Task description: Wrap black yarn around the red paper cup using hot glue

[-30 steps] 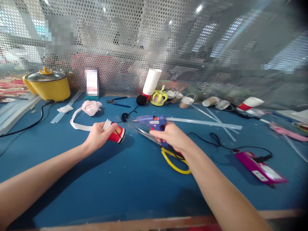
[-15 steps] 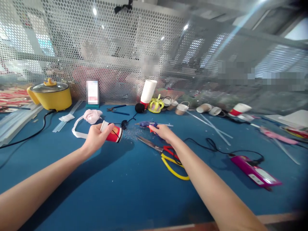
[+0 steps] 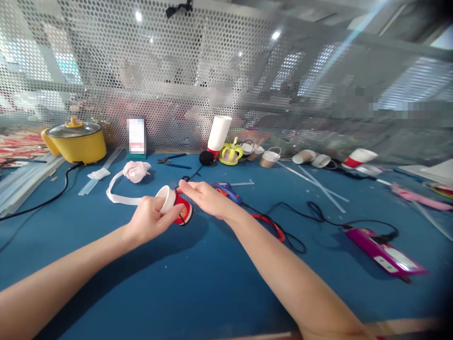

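My left hand (image 3: 150, 219) is wrapped round a small red and white paper cup (image 3: 165, 199), tilted with its white open end toward the left. Black cord (image 3: 189, 178) runs along the cup and trails away toward a black ball of cord (image 3: 206, 158). At the cup's far side my right hand (image 3: 205, 198) has its fingertips closed together on the cord. Behind the right wrist a blue glue gun (image 3: 230, 192) lies on the table. My right forearm hides most of the scissors; a red handle (image 3: 274, 225) shows beyond it.
A white ribbon roll (image 3: 136, 171) and pliers (image 3: 173, 161) lie farther back. Along the mesh screen stand a yellow pot (image 3: 76, 144), stacked cups (image 3: 220, 133) and a yellow pumpkin-shaped piece (image 3: 231, 153). A purple power strip (image 3: 384, 252) with cables is at right.
My right hand has let go of the glue gun, which now rests on the table, and has moved left to the cup. My left hand has brought the cup slightly right and turned it.
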The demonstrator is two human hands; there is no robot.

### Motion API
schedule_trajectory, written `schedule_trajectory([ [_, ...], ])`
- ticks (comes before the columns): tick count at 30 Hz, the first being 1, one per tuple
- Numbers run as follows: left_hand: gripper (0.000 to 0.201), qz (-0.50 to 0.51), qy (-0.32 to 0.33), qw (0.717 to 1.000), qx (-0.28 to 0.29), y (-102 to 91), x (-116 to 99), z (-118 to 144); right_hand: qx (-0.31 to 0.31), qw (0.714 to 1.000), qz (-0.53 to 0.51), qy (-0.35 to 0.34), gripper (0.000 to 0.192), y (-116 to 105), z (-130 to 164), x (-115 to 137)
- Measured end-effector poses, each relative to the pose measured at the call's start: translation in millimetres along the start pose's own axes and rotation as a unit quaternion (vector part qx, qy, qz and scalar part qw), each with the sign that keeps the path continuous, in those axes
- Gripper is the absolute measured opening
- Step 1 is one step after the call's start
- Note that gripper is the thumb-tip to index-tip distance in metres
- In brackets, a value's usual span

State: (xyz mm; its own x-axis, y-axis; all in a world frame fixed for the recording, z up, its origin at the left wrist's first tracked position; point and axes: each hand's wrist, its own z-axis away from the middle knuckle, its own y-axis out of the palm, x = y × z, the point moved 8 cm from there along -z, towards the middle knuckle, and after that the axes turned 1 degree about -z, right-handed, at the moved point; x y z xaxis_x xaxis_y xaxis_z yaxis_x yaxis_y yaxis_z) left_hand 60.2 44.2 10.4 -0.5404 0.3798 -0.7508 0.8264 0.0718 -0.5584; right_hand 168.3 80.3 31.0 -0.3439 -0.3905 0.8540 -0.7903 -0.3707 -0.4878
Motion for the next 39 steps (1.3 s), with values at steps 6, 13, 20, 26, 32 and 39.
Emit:
schedule_trajectory([
  [6, 0.046, -0.008, -0.014, 1.0, 0.014, 3.2, 1, 2, -0.092, 0.98, -0.176, 0.007, 0.017, 0, 3, -1],
  [13, 0.042, 0.2, -0.128, 0.971, 0.021, 7.1, 14, -2, -0.172, 0.968, -0.179, -0.03, 0.016, -36, 13, 11],
  [20, 0.04, 0.258, -0.173, 0.951, 0.015, 9.3, 20, -1, -0.224, 0.968, -0.103, -0.048, 0.019, -54, 13, 11],
  [26, 0.04, 0.262, -0.182, 0.948, 0.008, 9.5, 22, 0, -0.237, 0.969, -0.051, -0.042, 0.022, -60, 11, 5],
  [32, 0.039, 0.255, -0.179, 0.95, 0.016, 11.5, 23, 0, -0.238, 0.969, -0.031, -0.052, 0.021, -59, 9, 4],
  [39, 0.037, 0.256, -0.16, 0.953, 0.014, 9.6, 10, 4, -0.227, 0.973, -0.021, -0.043, 0.022, -55, 6, -4],
])
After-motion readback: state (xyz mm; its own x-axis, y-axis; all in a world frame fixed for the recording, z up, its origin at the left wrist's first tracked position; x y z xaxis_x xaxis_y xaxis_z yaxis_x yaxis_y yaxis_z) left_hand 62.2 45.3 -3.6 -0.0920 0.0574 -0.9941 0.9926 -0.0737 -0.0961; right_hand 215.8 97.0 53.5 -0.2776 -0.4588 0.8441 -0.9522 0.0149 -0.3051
